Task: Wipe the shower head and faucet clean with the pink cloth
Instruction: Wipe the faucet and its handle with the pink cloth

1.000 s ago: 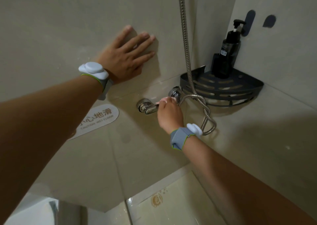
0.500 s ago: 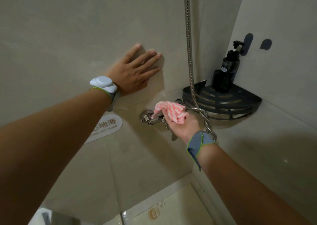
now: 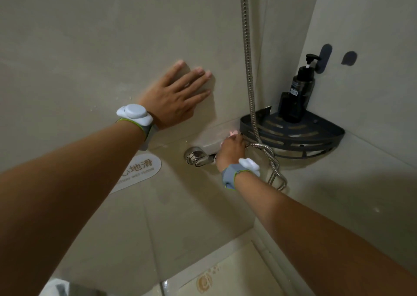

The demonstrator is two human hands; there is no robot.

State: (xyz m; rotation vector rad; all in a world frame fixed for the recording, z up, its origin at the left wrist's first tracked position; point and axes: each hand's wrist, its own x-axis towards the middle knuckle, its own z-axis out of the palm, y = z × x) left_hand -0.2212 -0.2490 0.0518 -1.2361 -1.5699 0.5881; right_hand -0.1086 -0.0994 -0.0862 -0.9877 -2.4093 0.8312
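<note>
A chrome faucet (image 3: 197,157) sticks out of the beige tiled wall at the middle of the view. My right hand (image 3: 231,151) is closed over the faucet's right part, back of the hand up, with the pink cloth (image 3: 232,133) gripped under it; only a small pink edge shows past the fingertips. My left hand (image 3: 178,97) lies flat on the wall above and left of the faucet, fingers spread, holding nothing. A metal shower hose (image 3: 248,58) runs down the wall and loops under my right wrist. The shower head is out of view.
A dark corner shelf (image 3: 316,133) is fixed in the corner just right of the faucet, with a black pump bottle (image 3: 301,85) on it. Two dark hooks (image 3: 348,57) sit on the right wall. A white wet-floor sticker (image 3: 140,171) is left of the faucet.
My right hand turned from palm-up with the cloth showing to palm-down over the faucet, covering most of the cloth. My left hand stayed flat on the wall.
</note>
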